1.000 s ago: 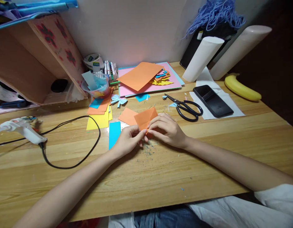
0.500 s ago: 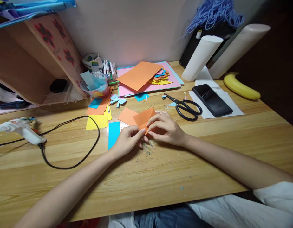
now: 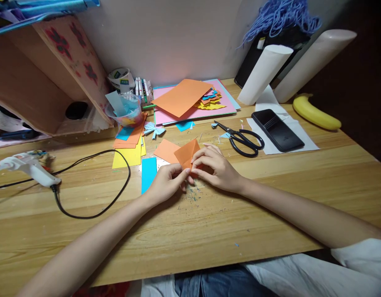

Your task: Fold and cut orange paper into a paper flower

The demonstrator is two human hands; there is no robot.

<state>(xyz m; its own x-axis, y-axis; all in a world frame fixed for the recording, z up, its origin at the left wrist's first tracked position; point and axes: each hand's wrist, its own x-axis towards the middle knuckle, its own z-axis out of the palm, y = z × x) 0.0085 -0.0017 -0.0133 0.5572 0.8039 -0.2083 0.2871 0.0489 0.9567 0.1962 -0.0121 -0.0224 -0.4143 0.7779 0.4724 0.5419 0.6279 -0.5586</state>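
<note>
The left hand (image 3: 166, 182) pinches the near corner of a small orange paper (image 3: 187, 154) between thumb and fingertips, closed tight on it. The right hand (image 3: 215, 166) meets it from the other side, fingers curled down and pressing the same paper at the fold, so both hands grip one piece. The paper sits just above the desk (image 3: 209, 222) near its middle, partly folded, with one flap standing up in a peak behind the fingers.

Just behind it lies another orange piece (image 3: 165, 150), flat, and a blue strip (image 3: 149, 173) lies beside the left hand. Fine paper crumbs are scattered on the wood under the hands. Black scissors (image 3: 243, 140) lie near the right hand, blades pointing left. Further back are a stack of coloured sheets (image 3: 190, 101), a plastic cup (image 3: 125, 113) of scraps, and a yellow sheet (image 3: 128, 156). A phone (image 3: 277, 130) and a banana (image 3: 316, 113) sit to the right; a glue gun (image 3: 29, 169) with its black cord (image 3: 94, 214) lies well off to the left.

The risk here seems to be a crooked crease: the standing flap is loose, and if the pinch slips or the edges are not lined up, the fold could set off-line or the thin corner could tear. A sweep of the right wrist might also knock the scissors.
</note>
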